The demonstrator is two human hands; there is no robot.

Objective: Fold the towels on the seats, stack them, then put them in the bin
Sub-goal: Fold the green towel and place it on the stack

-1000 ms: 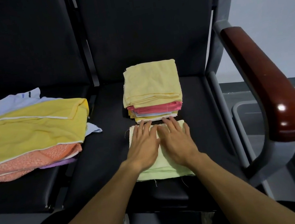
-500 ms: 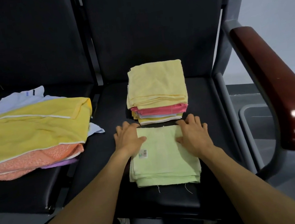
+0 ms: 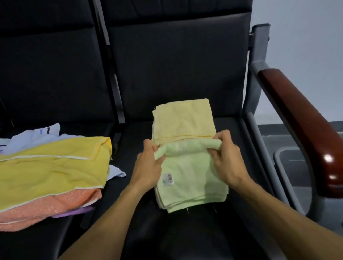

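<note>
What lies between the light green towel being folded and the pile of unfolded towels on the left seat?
Head view: only bare black seat cushion between the light green towel and the unfolded pile.

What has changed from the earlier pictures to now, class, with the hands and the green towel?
Both hands slid from pressing flat on the pale green towel out to its far corners. The left hand and right hand now pinch that far edge and lift it, rolling it towards the person. The folded stack and the unfolded pile stayed put.

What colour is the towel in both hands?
Pale green towel, with a small printed label near its left edge; seen best, and only, in the head view.
</note>
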